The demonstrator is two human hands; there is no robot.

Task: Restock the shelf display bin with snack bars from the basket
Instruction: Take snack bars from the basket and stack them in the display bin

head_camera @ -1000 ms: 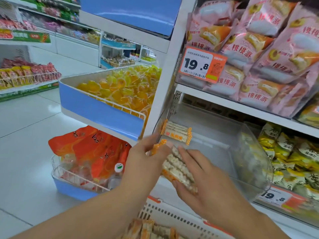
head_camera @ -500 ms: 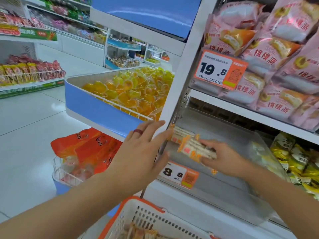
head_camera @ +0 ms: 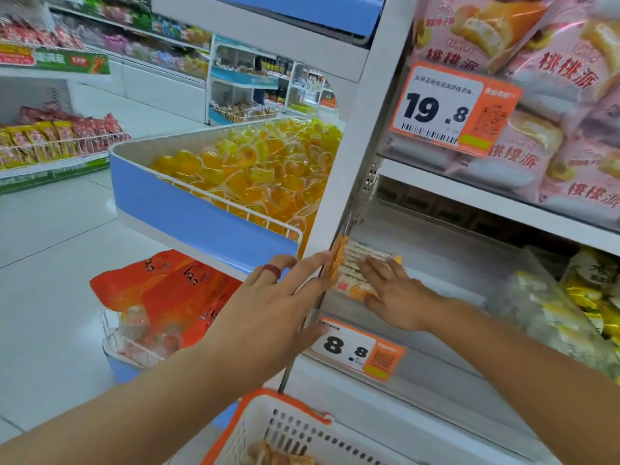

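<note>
Up front, the white shelf post (head_camera: 339, 182) stands between my hands: my left hand (head_camera: 268, 317), fingers spread wide, rests outside it, while my right hand (head_camera: 397, 293) presses flat on crinkly orange-edged snack bars (head_camera: 352, 263) inside the clear plastic bin (head_camera: 436, 263), above the perforated basket (head_camera: 302, 434).

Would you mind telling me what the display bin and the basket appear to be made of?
The display bin looks like clear, glossy acrylic or similar plastic: the shelf and snack bars show through its wall. The basket seems moulded white plastic with an orange rim and punched slots.
</note>
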